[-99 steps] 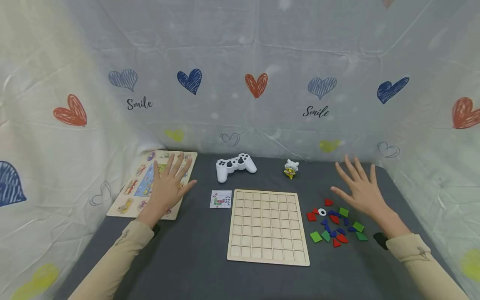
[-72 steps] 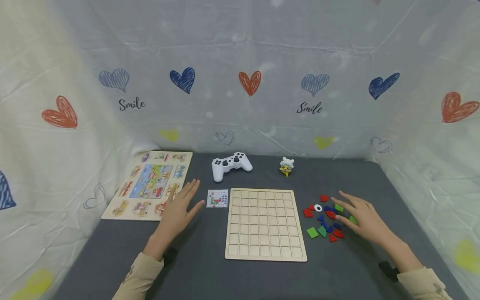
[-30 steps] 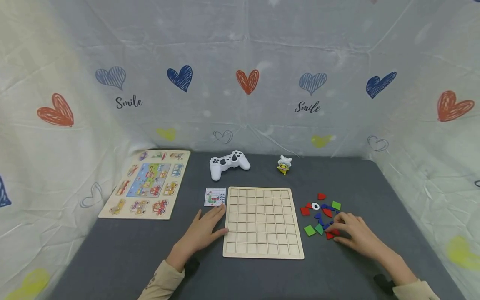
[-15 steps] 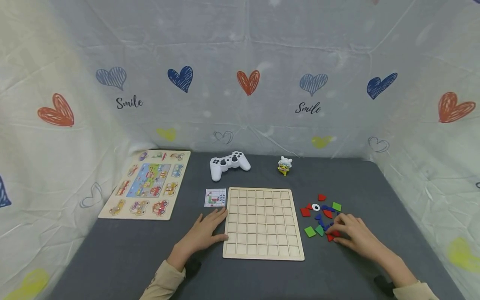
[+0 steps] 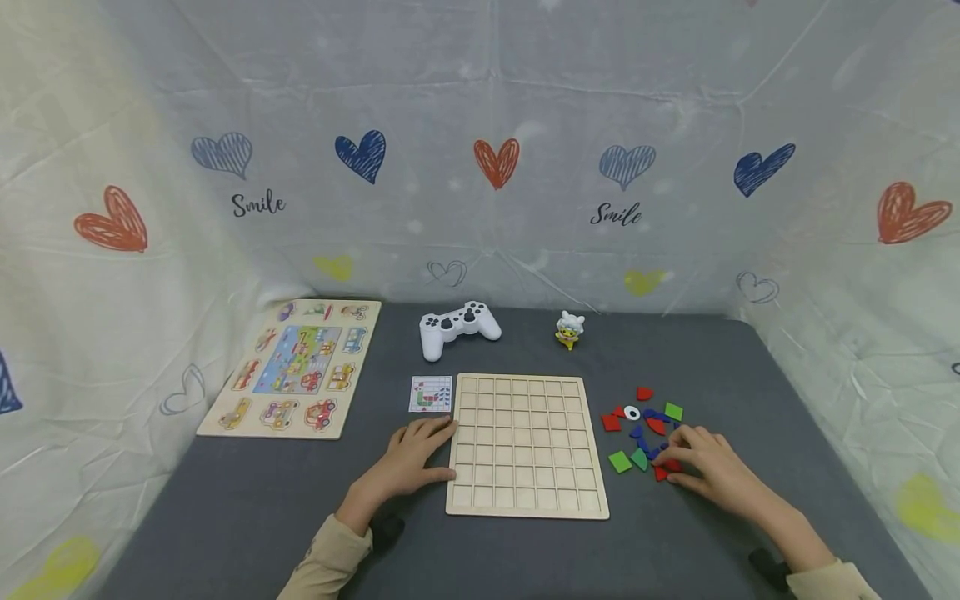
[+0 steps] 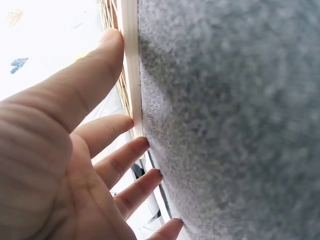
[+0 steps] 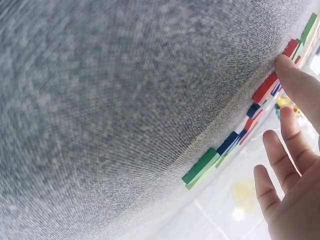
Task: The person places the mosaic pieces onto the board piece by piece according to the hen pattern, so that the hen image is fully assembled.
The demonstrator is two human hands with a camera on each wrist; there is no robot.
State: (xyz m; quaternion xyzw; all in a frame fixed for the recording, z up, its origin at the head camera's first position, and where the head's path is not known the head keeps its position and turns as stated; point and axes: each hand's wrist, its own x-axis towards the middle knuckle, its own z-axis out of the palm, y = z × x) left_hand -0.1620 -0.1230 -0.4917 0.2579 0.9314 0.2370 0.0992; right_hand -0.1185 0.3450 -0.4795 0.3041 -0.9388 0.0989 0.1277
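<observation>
My left hand (image 5: 405,462) rests at the left edge of a square wooden grid board (image 5: 528,446); thumb and fingertips are right at its rim. In the left wrist view that hand's fingers (image 6: 125,150) are spread along the pale board edge. My right hand (image 5: 712,471) is low over the loose coloured pieces, thumb and index apart around the red ones (image 5: 672,467). From the right wrist, the thumb (image 7: 297,82) touches or nearly touches a red piece (image 7: 265,89). Green squares (image 5: 619,462), blue pieces (image 5: 637,433) and a white ring (image 5: 632,412) lie beside it.
A small printed pattern card (image 5: 431,394) lies left of the board's top corner. Farther back are a white game controller (image 5: 459,327) and a small figurine (image 5: 569,330). A picture puzzle board (image 5: 292,371) lies at the left. A heart-printed sheet (image 5: 495,225) hangs behind the dark table.
Both hands came down from raised, spread positions: the left moved right to the board's edge, the right moved left and down to the pieces. Over the last second both have hardly moved.
</observation>
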